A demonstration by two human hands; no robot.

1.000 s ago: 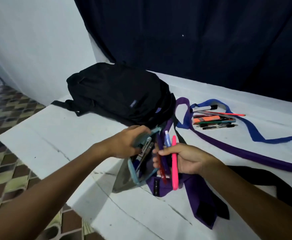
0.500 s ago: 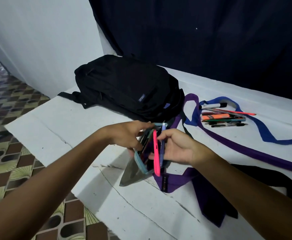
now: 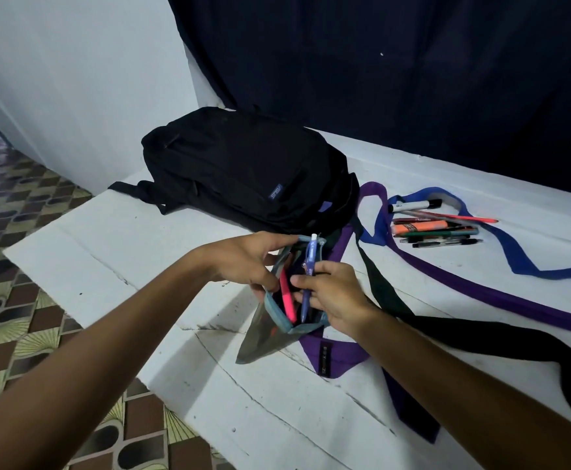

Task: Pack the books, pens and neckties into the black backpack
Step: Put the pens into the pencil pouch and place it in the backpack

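- The left hand grips the rim of a teal pencil pouch, holding its mouth wide.
- The right hand pinches a purple pen, half sunk in the pouch beside a pink pen.
- At 12 o'clock of the hands the black backpack lies flat on the table; nothing I can see has gone in yet.
- At 2 o'clock a loose pile of pens waits, about seven, hard to count exactly.
- Three neckties sprawl from 1 to 5 o'clock: purple necktie, blue necktie, black necktie.
- No books show.
- I judge packing at an early stage.
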